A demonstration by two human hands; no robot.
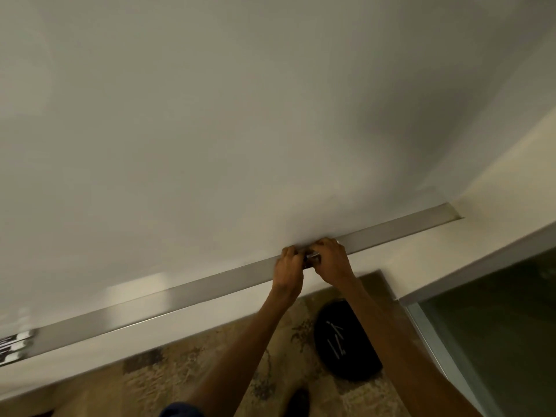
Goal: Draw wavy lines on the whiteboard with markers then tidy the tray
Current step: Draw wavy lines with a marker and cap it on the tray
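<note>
The whiteboard (240,115) fills the upper view and looks blank. A long metal tray (192,293) runs along its lower edge, slanting up to the right. Over the tray's middle, my left hand (290,266) and my right hand (331,260) meet, fingers curled round a marker (312,257) held between them. Only a short light and dark part of the marker shows between the hands. Several more markers (15,347) lie in the tray at the far left, blurred.
Below the tray is a cream wall strip, then a patterned carpet (210,371). A black round object with white marks (343,341) lies on the carpet. A glass panel with a metal frame (496,326) stands at the right. A dark shoe (296,401) shows at the bottom.
</note>
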